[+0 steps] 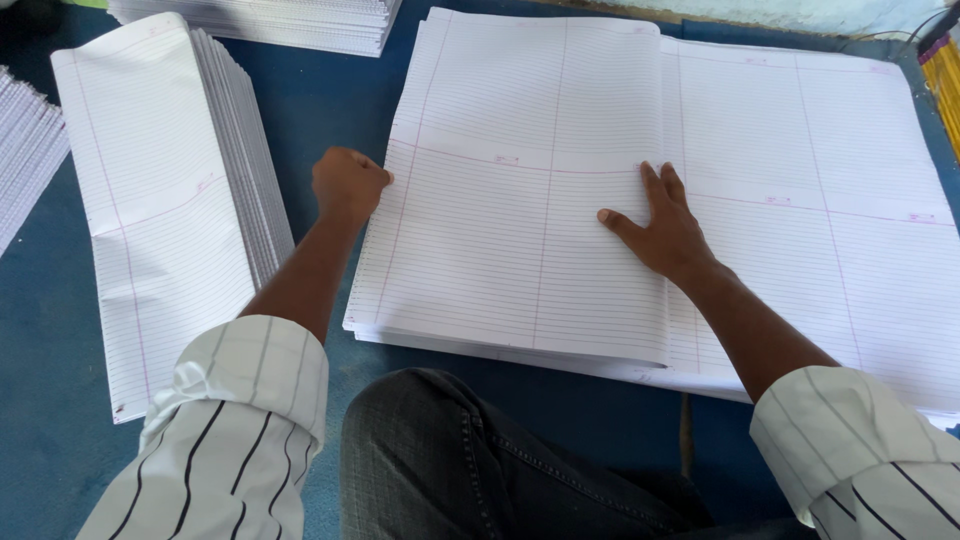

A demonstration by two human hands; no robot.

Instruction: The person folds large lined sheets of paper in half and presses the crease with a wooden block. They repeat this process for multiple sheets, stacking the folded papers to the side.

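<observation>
While both hands work the big ruled sheets, I count four paper piles on the blue floor (320, 110): the wide stack (800, 200) in the middle, a folded stack (150, 200) to its left, another stack (270, 20) cut off at the top edge, and a sliver of a fourth (25, 150) at the far left. The left hand (348, 185) is curled into a fist at the left edge of the folded-over sheets (500, 240); whether it pinches paper I cannot tell. The right hand (662, 225) lies flat on the fold line, fingers together, thumb spread. The wide stack's long axis runs left to right, its right end cut off. Yellow pencil-like things (945, 80) are barely visible at the right edge.
</observation>
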